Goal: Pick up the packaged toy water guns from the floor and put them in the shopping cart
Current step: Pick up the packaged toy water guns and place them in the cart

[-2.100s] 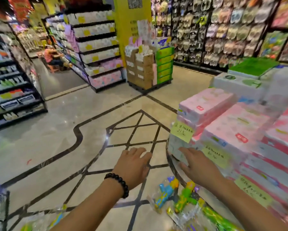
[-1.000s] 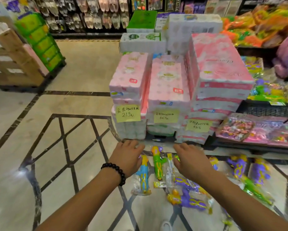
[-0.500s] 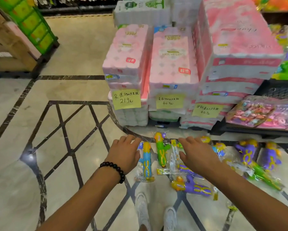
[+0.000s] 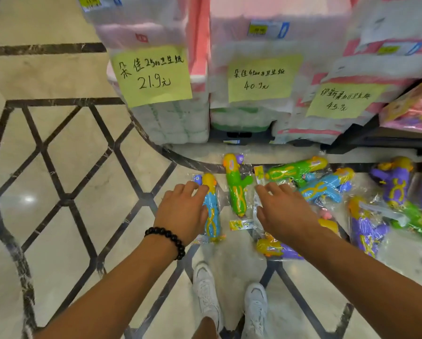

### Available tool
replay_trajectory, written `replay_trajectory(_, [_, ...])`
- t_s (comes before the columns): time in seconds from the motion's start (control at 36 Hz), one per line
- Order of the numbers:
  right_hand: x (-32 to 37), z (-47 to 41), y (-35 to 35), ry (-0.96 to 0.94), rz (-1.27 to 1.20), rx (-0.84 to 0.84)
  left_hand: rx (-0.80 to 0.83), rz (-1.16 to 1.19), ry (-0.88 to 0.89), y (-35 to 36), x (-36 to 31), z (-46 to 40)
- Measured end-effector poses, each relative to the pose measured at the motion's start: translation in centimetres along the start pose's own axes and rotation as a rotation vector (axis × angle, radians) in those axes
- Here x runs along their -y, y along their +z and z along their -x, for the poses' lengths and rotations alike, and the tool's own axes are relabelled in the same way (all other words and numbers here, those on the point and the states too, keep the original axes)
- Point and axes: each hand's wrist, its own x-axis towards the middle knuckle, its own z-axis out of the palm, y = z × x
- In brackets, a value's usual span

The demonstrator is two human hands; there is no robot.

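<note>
Packaged water guns: scattered on floor (image 4: pixel 82 182) before tissue packs (image 4: pixel 170 123). Left hand (image 4: pixel 180 211), fingers spread, over blue gun (image 4: pixel 212 216); right hand (image 4: pixel 285 214), likewise spread, empty, beside green gun (image 4: pixel 236 189). Both likely poised to grasp. Cart: not in view.

Both hands (image 4: pixel 180 211) lower, nearer the packaged water guns (image 4: pixel 211 206).

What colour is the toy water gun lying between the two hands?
Green water gun, with a yellow head and yellow markings; seen in the head view.
</note>
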Motion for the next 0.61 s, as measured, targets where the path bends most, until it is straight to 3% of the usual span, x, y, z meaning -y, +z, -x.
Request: replay_trajectory(0.61, [-0.8, -28.7, 38.3, 0.039, -0.032, 0.034, 0.100, 0.078, -0.125, 44.7, 5.1, -17.2])
